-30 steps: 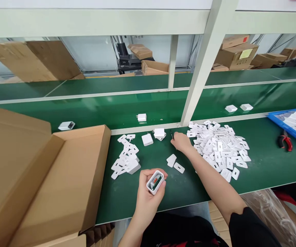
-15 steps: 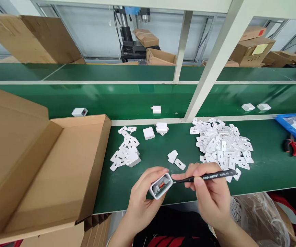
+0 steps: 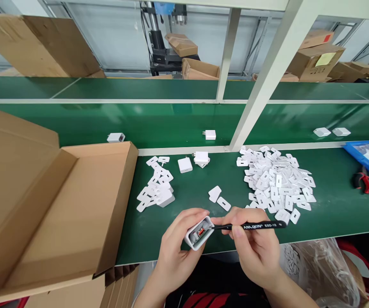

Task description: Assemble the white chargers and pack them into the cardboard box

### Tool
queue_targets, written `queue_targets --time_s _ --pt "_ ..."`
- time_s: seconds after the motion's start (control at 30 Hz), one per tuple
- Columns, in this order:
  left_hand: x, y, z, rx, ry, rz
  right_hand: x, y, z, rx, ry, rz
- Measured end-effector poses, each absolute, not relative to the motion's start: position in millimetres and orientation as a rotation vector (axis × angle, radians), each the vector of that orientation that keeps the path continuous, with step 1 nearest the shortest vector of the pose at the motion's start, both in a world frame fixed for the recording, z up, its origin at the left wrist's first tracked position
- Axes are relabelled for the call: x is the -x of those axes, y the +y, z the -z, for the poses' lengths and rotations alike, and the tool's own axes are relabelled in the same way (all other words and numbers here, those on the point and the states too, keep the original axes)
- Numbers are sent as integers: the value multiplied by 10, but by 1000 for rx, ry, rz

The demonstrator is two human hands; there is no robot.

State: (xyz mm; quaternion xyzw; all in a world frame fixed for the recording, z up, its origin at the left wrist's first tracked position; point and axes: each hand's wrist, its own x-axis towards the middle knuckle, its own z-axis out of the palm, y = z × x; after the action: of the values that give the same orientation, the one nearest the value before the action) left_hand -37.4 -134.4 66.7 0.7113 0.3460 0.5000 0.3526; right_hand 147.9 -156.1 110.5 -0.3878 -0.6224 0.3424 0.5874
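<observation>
My left hand (image 3: 180,246) is closed around a white charger housing (image 3: 191,238), its open end turned up toward me. Inside it an orange-red USB port and grey parts show. Between the fingers of my right hand (image 3: 253,244) is a pair of black tweezers (image 3: 261,225) marked ESD-10, held nearly level. Their tips reach in at the right rim of the housing; what they touch inside is too small to tell. Just beyond my hands lie loose white end plates (image 3: 224,204), one with a slot.
A big pile of white slotted plates (image 3: 277,179) lies right, a smaller pile (image 3: 156,188) left. An open cardboard box (image 3: 65,214) fills the left side. White chargers (image 3: 184,165) stand behind. Red-handled pliers (image 3: 362,180) rest near a blue tray (image 3: 367,158). A slanted post (image 3: 267,81) rises behind.
My right hand has moved left with the tweezers, whose tips now reach inside the housing's rim. The chargers on the strip behind have shifted right. My left hand has barely moved.
</observation>
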Motion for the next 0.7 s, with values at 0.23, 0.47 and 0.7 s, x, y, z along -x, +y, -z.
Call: queue_targets --time_s 0.23,0.47,0.7 --pt "373 -1352 -657 -1847 924 -1287 -1477 -1557 -1087 928 -1482 -770" --pt "355 -1337 -634 -1826 933 -1281 -1466 -1537 -1073 971 -1504 -734" --pt "335 -1307 -592 -1736 988 -1267 -1633 -1270 -1003 1124 -1280 -625"
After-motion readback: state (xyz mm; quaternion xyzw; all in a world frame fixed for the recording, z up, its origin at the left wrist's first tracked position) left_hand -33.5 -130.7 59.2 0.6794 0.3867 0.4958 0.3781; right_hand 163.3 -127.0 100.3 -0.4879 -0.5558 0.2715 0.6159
